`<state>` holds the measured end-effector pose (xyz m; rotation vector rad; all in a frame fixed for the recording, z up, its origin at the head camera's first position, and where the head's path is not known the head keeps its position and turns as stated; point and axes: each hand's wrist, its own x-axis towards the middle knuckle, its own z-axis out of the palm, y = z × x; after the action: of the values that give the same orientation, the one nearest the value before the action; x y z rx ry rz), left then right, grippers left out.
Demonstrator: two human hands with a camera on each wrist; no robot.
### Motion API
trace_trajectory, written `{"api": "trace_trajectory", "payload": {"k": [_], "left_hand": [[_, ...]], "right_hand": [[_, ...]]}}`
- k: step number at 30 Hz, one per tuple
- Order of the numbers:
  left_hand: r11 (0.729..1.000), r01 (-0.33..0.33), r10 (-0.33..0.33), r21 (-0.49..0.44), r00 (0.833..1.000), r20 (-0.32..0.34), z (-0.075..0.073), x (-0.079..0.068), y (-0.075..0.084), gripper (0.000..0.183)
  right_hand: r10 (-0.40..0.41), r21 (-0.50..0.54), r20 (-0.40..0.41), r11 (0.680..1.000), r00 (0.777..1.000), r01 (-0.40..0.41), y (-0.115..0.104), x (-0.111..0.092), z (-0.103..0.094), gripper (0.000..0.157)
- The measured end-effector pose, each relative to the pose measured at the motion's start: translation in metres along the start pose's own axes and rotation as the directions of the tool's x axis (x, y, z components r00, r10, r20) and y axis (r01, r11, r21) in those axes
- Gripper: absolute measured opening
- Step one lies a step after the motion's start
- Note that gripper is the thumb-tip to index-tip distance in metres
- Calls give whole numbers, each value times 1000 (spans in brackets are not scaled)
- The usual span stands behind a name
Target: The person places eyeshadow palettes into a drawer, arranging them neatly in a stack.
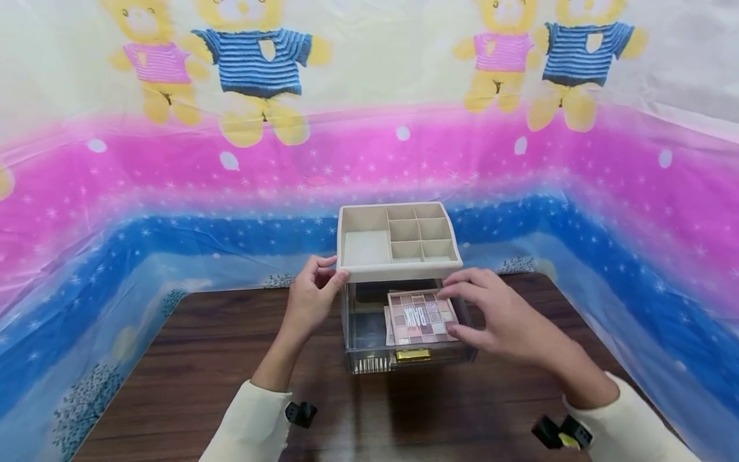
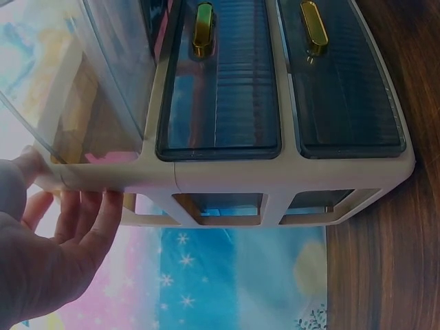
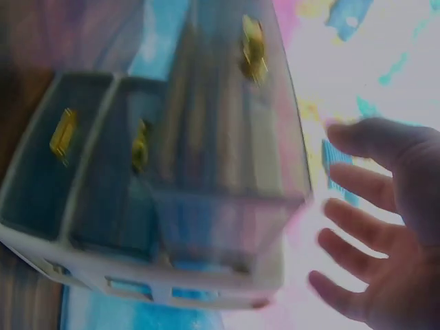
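A cream storage organizer (image 1: pixel 398 272) stands on the table, its topmost clear drawer (image 1: pixel 375 366) pulled out toward me. Inside the drawer lies a square eyeshadow palette (image 1: pixel 423 319), with the edge of another flat item showing under its left side. My left hand (image 1: pixel 306 301) grips the organizer's left side at the upper edge; in the left wrist view its fingers curl round the cream frame (image 2: pixel 148 177). Over the drawer's right side hovers my right hand (image 1: pixel 505 317), fingers spread near the palette. The right wrist view, blurred, has that hand (image 3: pixel 385 213) beside the drawer, holding nothing.
Two lower drawers (image 2: pixel 227 89) with gold handles (image 2: pixel 203 29) are closed. The organizer's top tray has a large compartment (image 1: pixel 366 247) and several small ones. A dark wood table (image 1: pixel 231 359) lies beneath, with a printed cloth (image 1: pixel 358 147) hanging behind and at both sides.
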<state>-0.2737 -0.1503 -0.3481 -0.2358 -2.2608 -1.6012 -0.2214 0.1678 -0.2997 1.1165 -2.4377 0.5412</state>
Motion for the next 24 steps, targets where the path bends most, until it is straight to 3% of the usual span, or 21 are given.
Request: {"api": "trace_trajectory", "payload": {"k": [2,5,11,15,19,24], "left_hand": [[1000,4,-4,-2,1000,4,1,0,1,40],[1000,12,-12,-1,1000,-1,2,-1,1,39],[1000,5,-5,13,1000,-10,3,-1,1,40],[1000,2,-2,18,1000,-6,4,-1,1,40],[1000,9,-9,18,1000,-4,4,-1,1,40],[1000,22,-22,17,1000,-6,3,-2,2,42]], "right_hand": [[-33,-25,-118,999,993,30,-8,-11,8,39],[-102,-73,-271,994,957,86,-22,-24,23,36],[-259,-205,-491,962,832,178,-45,-36,58,16],[-303,-289,-575,944,760,158,-57,-36,78,29],[-343,-346,-614,926,711,148,-64,-35,91,29],[-343,-360,-631,924,696,129,-66,-32,100,31]]}}
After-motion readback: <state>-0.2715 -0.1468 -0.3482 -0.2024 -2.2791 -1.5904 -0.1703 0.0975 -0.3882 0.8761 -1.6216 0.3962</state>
